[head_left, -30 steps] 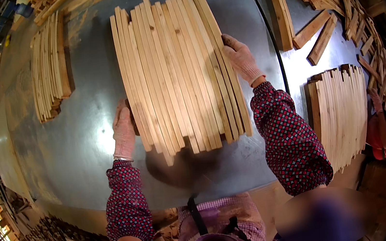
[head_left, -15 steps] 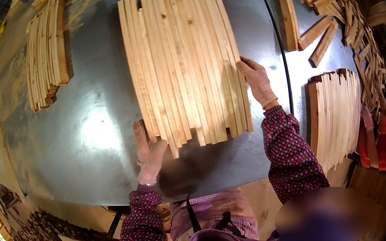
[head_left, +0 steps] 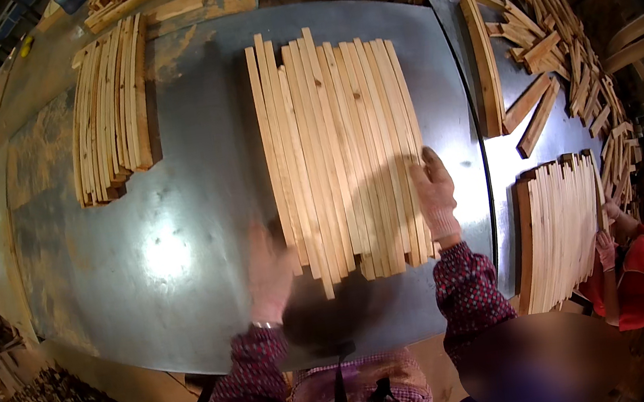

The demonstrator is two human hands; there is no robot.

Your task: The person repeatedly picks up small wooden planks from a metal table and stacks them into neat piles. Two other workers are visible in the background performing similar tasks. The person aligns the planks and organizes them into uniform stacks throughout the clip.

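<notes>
A flat row of long pale wooden slats [head_left: 340, 150] lies side by side on a grey metal table [head_left: 194, 218]. My right hand [head_left: 434, 190], in a light glove, rests flat on the right edge of the row, fingers spread. My left hand [head_left: 269, 277], also gloved and blurred by motion, sits at the row's lower left corner, against the ends of the leftmost slats. Neither hand is closed around a slat.
A second bundle of slats [head_left: 111, 111] lies at the table's far left. A stack of slats [head_left: 558, 231] sits to the right, with loose offcuts [head_left: 552, 32] beyond. Another person in red [head_left: 637, 273] works at the right edge.
My left hand has dropped from the row's left side to its lower left corner. The right hand has slid down along the right edge. The view has tilted so the row sits more upright.
</notes>
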